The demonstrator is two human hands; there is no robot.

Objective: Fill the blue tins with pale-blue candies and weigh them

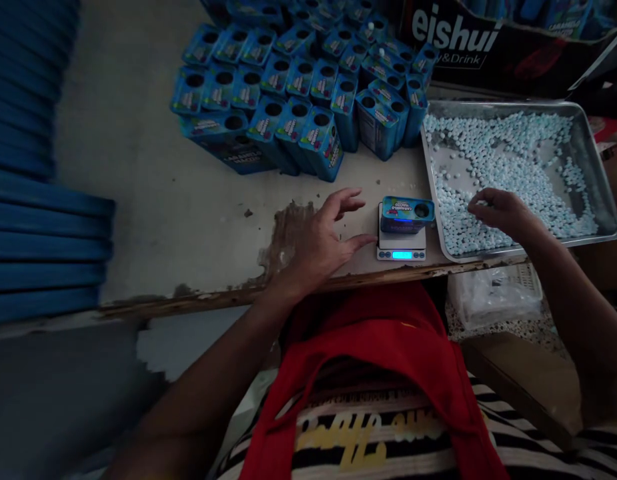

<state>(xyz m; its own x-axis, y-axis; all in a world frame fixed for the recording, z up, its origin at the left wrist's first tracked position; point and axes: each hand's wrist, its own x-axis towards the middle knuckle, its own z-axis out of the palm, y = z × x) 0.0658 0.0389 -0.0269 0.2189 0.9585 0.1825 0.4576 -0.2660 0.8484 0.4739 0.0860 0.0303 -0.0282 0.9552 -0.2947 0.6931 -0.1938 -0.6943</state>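
Observation:
A blue candy box [407,215] with a round dark hole in its top stands on a small white scale [401,245], whose display glows blue. Just left of the scale is my left hand [333,233], fingers apart and curved, holding nothing, with the thumb tip near the scale's edge. My right hand [503,212] is over the metal tray [604,193], its fingers pinched together at the small pale-blue candies [528,167]. Whatever lies between those fingertips is too small to make out.
Rows of blue boxes [298,77] with holes in their tops stand behind the scale. Flat blue stacks [43,233] lie at the left. A black carton [468,40] is at the back right. Below the table edge sits a plastic bag [498,297].

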